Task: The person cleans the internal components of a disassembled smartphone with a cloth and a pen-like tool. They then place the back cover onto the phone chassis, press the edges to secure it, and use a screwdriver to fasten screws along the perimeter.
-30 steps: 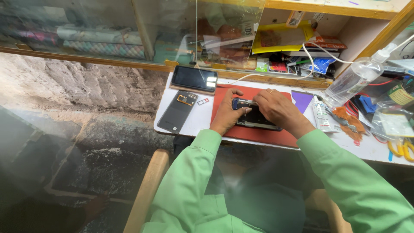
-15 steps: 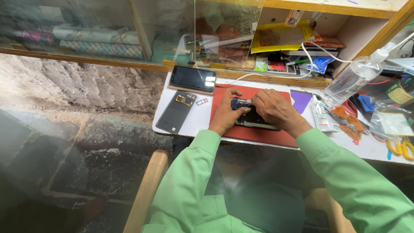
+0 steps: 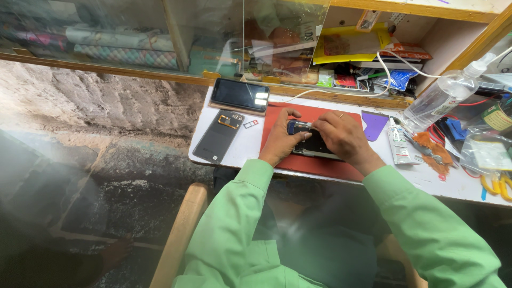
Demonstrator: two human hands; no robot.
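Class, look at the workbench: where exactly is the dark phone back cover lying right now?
In the head view, the dark back cover lies flat on the white table, left of the red mat and left hand, just below the face-up phone.

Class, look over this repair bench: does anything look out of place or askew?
Yes. A dark phone back cover lies detached and tilted beside the red mat, a tiny tray loose next to it.

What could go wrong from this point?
1. The tool may slip: both hands, left and right, crowd over the opened phone.
2. The small tray lies loose near the back cover; a sleeve might sweep it off.
3. The tilted bottle might tip over.
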